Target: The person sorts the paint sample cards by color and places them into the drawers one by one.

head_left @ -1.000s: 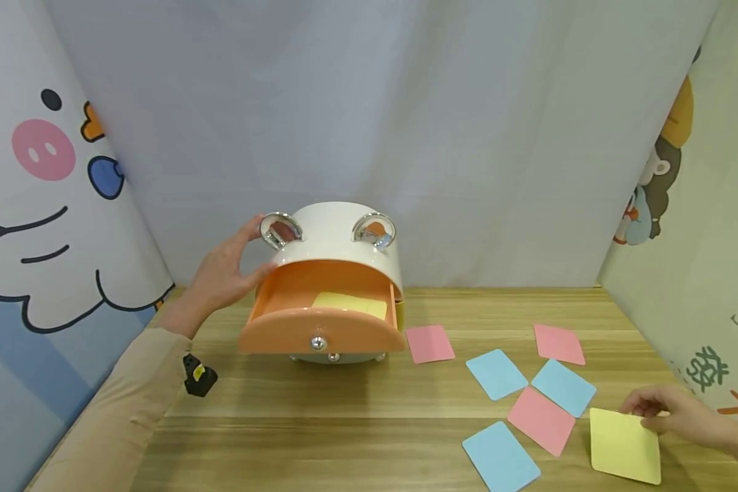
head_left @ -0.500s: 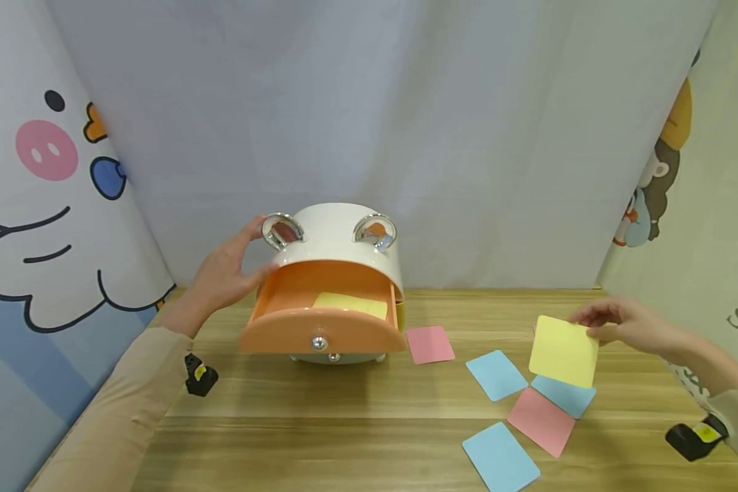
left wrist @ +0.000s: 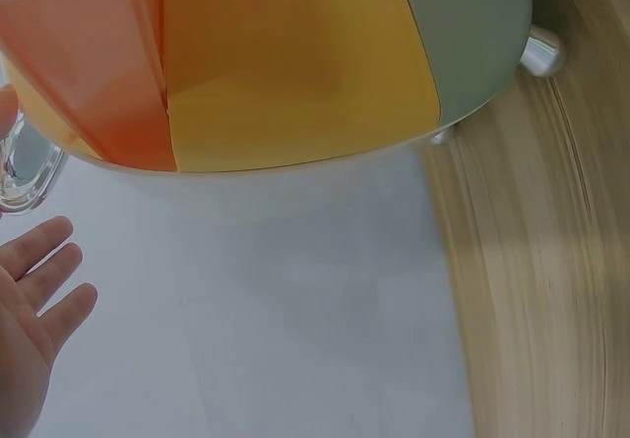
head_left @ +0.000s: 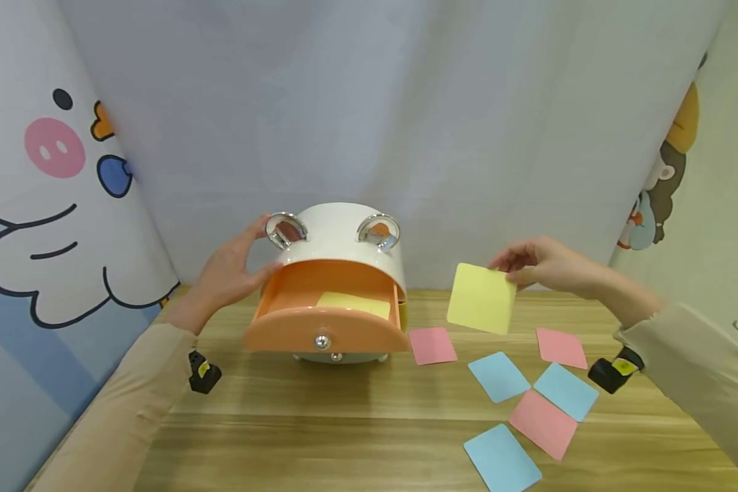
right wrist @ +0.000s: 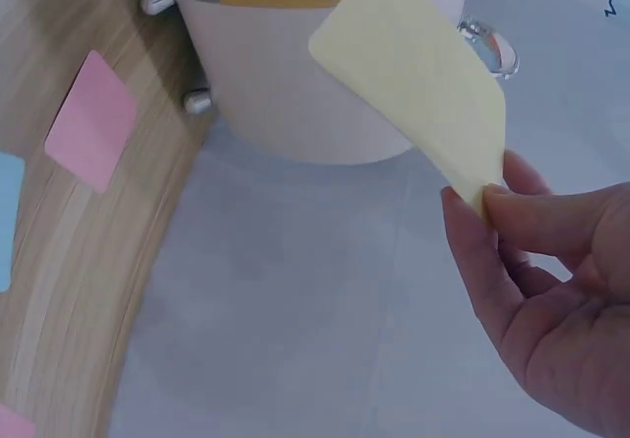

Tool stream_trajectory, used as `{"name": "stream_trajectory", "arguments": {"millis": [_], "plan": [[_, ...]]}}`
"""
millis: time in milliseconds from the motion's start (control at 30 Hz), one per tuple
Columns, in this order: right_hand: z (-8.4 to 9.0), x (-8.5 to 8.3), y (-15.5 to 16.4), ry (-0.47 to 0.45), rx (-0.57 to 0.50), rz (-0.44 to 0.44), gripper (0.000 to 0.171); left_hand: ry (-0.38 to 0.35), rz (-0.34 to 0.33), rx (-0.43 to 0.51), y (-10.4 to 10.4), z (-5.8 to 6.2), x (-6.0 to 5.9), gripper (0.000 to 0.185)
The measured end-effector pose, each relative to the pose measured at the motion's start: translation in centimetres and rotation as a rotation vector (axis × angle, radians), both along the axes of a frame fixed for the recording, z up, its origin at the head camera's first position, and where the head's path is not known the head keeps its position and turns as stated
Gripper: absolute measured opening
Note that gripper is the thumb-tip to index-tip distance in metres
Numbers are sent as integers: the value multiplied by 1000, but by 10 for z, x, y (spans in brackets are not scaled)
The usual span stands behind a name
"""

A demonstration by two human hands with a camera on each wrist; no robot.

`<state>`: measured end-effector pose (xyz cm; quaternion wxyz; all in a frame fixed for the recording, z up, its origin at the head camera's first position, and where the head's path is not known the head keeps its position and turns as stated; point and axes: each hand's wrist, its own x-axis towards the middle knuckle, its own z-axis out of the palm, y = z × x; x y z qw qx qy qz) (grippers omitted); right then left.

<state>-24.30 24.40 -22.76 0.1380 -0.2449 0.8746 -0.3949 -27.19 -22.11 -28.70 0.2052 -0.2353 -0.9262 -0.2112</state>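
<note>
My right hand (head_left: 538, 261) pinches a yellow square card (head_left: 482, 298) by its edge, between thumb and fingers. The card is in the air, to the right of a small white drawer cabinet (head_left: 338, 232) with two chrome ear-like rings. In the right wrist view the yellow card (right wrist: 418, 74) appears in front of the cabinet's white side. The cabinet's orange top drawer (head_left: 295, 331) is pulled out, and another yellow card (head_left: 353, 303) lies inside it. My left hand (head_left: 224, 270) rests at the cabinet's left edge; its fingers (left wrist: 64, 315) look straight and spread in the left wrist view.
On the wooden table (head_left: 270, 437), right of the cabinet, lie pink cards (head_left: 544, 424) and blue cards (head_left: 503, 458). A single pink card (head_left: 432, 346) sits close to the cabinet. A grey curtain (head_left: 467, 137) hangs behind, with printed side panels (head_left: 12, 273) left and right.
My right hand has lifted the yellow card off the table at the lower right and carried it up and left, toward the cabinet. My left hand keeps its place at the cabinet.
</note>
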Motion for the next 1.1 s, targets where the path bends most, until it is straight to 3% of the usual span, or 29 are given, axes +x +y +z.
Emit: {"name": "stream_trajectory", "arguments": {"millis": [400, 667, 900, 1100], "plan": [[13, -17, -70, -12, -59, 83, 27, 5, 6, 1, -1, -1, 0, 77], [11, -27, -109, -3, -116, 74, 28, 10, 2, 8, -1, -3, -1, 76], [3, -23, -139, 26, -142, 70, 25, 9, -6, 9, -1, -4, -2, 77], [-7, -14, -160, 142, -142, 57, 22, 10, -10, 25, -2, -5, -3, 77]]}}
